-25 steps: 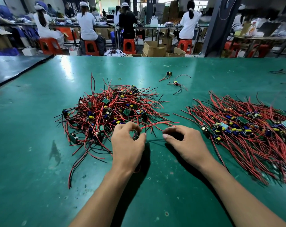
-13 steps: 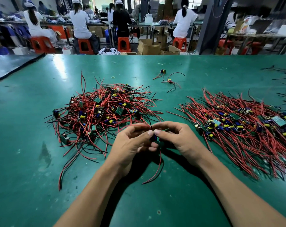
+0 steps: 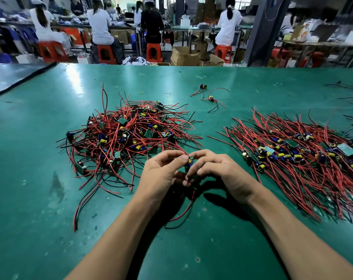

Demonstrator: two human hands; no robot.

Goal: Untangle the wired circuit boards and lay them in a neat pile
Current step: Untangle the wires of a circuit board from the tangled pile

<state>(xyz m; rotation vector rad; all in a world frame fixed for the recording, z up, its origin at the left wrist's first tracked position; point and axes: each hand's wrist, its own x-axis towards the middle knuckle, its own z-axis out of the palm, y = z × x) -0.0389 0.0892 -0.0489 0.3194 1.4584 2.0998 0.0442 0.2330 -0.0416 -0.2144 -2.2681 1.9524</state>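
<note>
Our left hand (image 3: 159, 174) and right hand (image 3: 224, 172) meet fingertip to fingertip, both pinching one small circuit board (image 3: 189, 164) whose wires (image 3: 183, 213) trail toward our wrists. On the green table (image 3: 40, 219), the tangled heap (image 3: 127, 136) lies beyond our left hand; the combed pile (image 3: 292, 158) spreads right of our right.

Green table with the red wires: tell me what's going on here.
A person works at the green table, pinching one wired circuit board between the left hand and the right hand. Its red and black leads trail toward the person. To their left sits a tangled heap of the same boards. To their right lies the sorted pile, with its wires combed roughly one way. Two stray boards lie farther back.
</note>
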